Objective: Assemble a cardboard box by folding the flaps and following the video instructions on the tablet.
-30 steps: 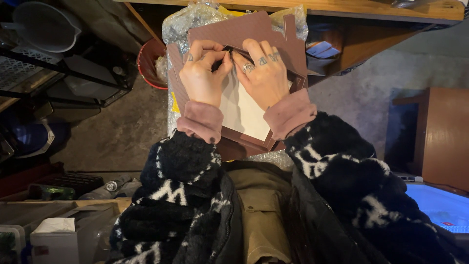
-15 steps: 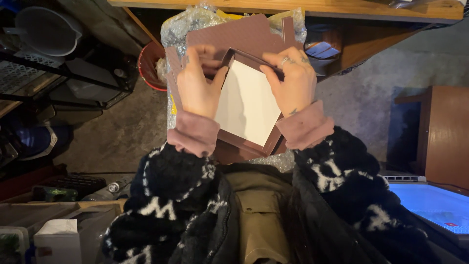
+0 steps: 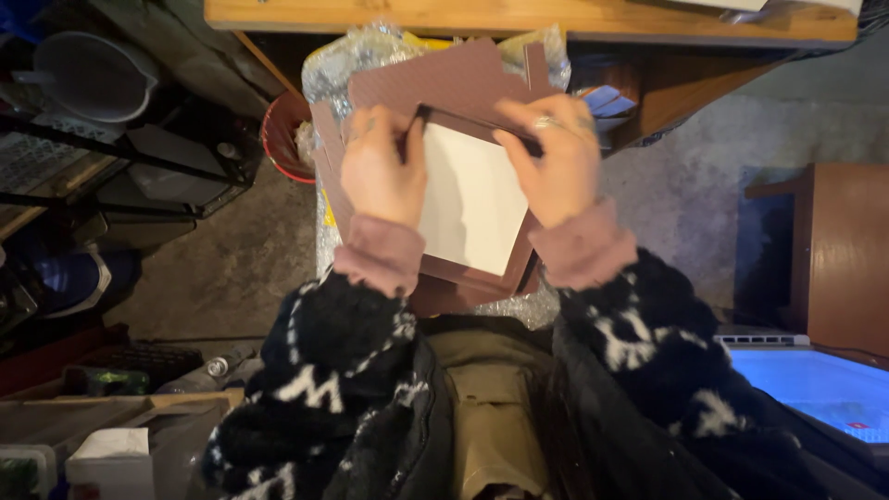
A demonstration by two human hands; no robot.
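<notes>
Two hands up in front, both on one brown cardboard box (image 3: 463,268) with a white inside, held above the lap, in the middle of the view. Left hand (image 3: 381,171) on the left edge of the box, fingers curled close together, pinching the rim near the top corner. Right hand (image 3: 551,162) on the right edge, fingers bent and pressed down along the top rim, one ring on a finger. One flat brown cardboard sheet (image 3: 444,83) just behind the box, with cut-out tabs along its top. One sheet of clear bubble wrap (image 3: 370,51) under and behind both, peeking out at top and bottom. Two pink cuffs, two black fuzzy sleeves with white marks. One red bucket (image 3: 282,139) on the floor to the left, partly hidden. One wooden shelf (image 3: 519,17) across the top. One grey bowl (image 3: 88,74) far left. One white tissue box (image 3: 111,458) low in the left corner.
</notes>
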